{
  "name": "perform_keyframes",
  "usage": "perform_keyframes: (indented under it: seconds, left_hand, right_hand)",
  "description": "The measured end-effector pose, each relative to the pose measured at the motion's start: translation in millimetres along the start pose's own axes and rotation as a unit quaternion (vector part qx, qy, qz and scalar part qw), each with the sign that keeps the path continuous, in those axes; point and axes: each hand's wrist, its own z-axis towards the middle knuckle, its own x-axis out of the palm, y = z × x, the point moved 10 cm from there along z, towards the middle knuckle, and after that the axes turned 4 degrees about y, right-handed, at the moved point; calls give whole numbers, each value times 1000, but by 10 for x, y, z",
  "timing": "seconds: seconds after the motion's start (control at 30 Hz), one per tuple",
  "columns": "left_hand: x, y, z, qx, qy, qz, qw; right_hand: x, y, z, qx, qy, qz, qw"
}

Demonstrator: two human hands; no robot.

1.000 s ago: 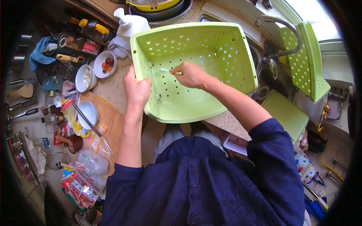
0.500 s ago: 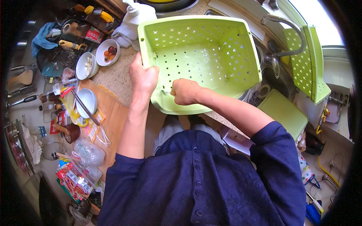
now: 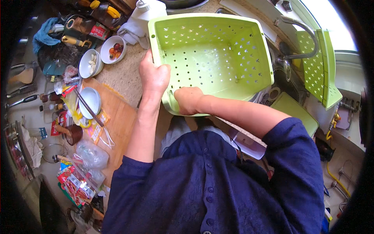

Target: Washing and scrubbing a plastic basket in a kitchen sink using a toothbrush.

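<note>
A light green plastic basket [image 3: 218,84], pierced with round and star-like holes, is held tilted in front of me with its inside toward me. My left hand [image 3: 154,76] is closed on its left rim, thumb on the inner side. Inside the basket's near left corner my right hand [image 3: 188,100] is closed and pressed against the wall. Its fingertips point away from view, so what they hold, if anything, is hidden. The basket's inner bottom looks wet and shiny.
A curved faucet [image 3: 307,54] and a second green perforated basket [image 3: 317,70] stand right. Left are bowls of garlic [image 3: 92,64] and small tomatoes [image 3: 113,50], a wooden cutting board [image 3: 113,113], chopsticks [image 3: 89,105] and plastic bags [image 3: 91,154]. A white pump bottle [image 3: 146,15] stands behind.
The basket and both hands have shifted slightly right in view. My right hand has slid lower along the wall, deeper into the near left corner. My left hand keeps its hold.
</note>
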Motion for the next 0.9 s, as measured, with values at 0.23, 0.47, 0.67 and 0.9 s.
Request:
perform_keyframes:
  seconds: [0.23, 0.47, 0.67, 0.9]
  left_hand:
    - [9, -4, 67, -1, 17, 37, 999]
    - [39, 18, 76, 11, 4, 77, 997]
    - [-5, 79, 63, -4, -7, 38, 999]
    - [-2, 43, 87, -19, 11, 58, 998]
  right_hand:
    - [-40, 234, 1, -207, 78, -439, 871]
    - [-6, -328, 103, 62, 29, 173, 982]
    - [24, -281, -160, 42, 1, 13, 999]
    - [390, -152, -209, -139, -27, -259, 955]
